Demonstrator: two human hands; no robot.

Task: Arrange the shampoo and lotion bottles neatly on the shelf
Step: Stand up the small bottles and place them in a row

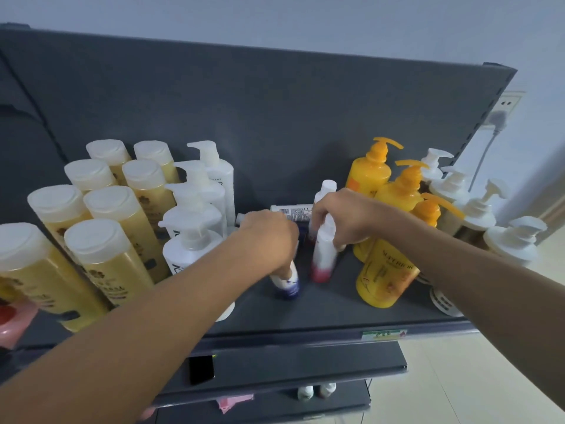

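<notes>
My left hand (269, 237) grips the top of a small white bottle with a blue base (287, 284), standing on the dark grey shelf (321, 310). My right hand (345, 215) holds a small white bottle with a red base (324, 258), upright beside the blue one. Behind them another small white bottle (326, 188) stands upright and a white tube (290, 209) lies on its side. Clear bottles of yellow liquid (116, 261) and white pump bottles (195, 237) fill the left side. Orange pump bottles (385, 270) stand to the right.
White-capped pump bottles (477, 206) crowd the shelf's far right end. A lower shelf (305, 362) holds a black phone (201, 368), and two small bottles (316, 390) sit lower still. A wall socket with a plugged cable (498, 117) is at the right.
</notes>
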